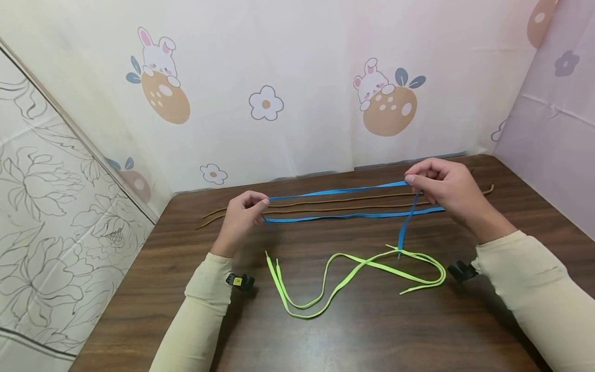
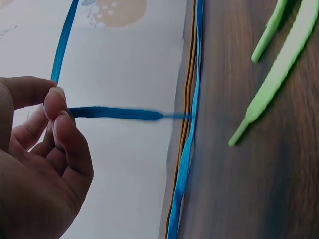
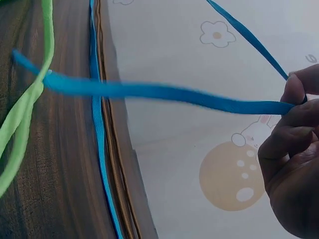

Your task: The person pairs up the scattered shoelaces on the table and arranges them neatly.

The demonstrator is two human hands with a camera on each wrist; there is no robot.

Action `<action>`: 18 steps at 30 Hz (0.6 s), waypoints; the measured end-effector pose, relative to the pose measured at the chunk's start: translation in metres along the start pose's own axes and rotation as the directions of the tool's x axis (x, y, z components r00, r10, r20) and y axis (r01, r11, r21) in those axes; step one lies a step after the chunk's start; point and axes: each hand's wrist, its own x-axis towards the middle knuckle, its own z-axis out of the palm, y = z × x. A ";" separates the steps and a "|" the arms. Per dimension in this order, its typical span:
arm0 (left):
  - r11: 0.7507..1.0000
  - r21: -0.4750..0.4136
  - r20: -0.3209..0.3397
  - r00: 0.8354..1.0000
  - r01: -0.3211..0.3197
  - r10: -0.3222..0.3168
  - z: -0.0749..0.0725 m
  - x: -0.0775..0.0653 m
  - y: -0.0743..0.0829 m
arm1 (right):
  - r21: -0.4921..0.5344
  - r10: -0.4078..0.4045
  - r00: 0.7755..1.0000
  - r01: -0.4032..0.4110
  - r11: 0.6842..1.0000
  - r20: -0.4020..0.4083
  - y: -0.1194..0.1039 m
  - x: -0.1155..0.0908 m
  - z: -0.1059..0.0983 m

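Observation:
A flat blue shoelace (image 1: pixel 334 191) stretches between both hands, raised off the table. My left hand (image 1: pixel 239 222) pinches it near one end, and in the left wrist view the short tail (image 2: pixel 119 113) of that lace hangs free. My right hand (image 1: pixel 448 188) pinches it farther along. From there a longer loose tail (image 3: pixel 164 93) dangles, its tip in front of the neon-yellow shoelaces (image 1: pixel 307 316). A second blue shoelace (image 1: pixel 334 216) lies nearly straight on the table below the hands, beside two thin brown laces (image 1: pixel 344 200).
The dark wood table (image 1: pixel 353 341) meets a patterned wall covering (image 1: pixel 307 139) at its back edge. Side coverings stand at left and right. The neon-yellow laces lie in loose curves across the table's middle. A small black device (image 1: pixel 241 281) is on the left wrist.

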 end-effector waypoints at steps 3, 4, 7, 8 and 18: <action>1.000 0.009 -0.045 0.999 0.018 -0.018 -0.004 0.000 -0.003 | 0.012 -0.011 1.000 0.011 1.000 0.011 -0.001 0.000 0.000; 1.000 0.008 -0.056 0.998 0.025 -0.024 -0.005 0.000 -0.003 | 0.018 -0.013 1.000 0.013 1.000 0.017 -0.001 0.001 0.000; 0.999 -0.003 -0.075 0.996 0.044 -0.044 -0.008 0.001 -0.006 | 0.023 -0.013 1.000 0.013 1.000 0.021 -0.001 0.001 -0.002; 0.999 -0.010 -0.078 0.996 0.047 -0.048 -0.009 0.002 -0.006 | 0.021 -0.011 1.000 0.011 1.000 0.019 -0.001 0.001 -0.002; 0.999 0.013 -0.122 0.992 0.045 -0.043 -0.024 0.002 -0.008 | -0.004 0.033 0.999 -0.033 0.999 -0.020 0.004 0.000 -0.006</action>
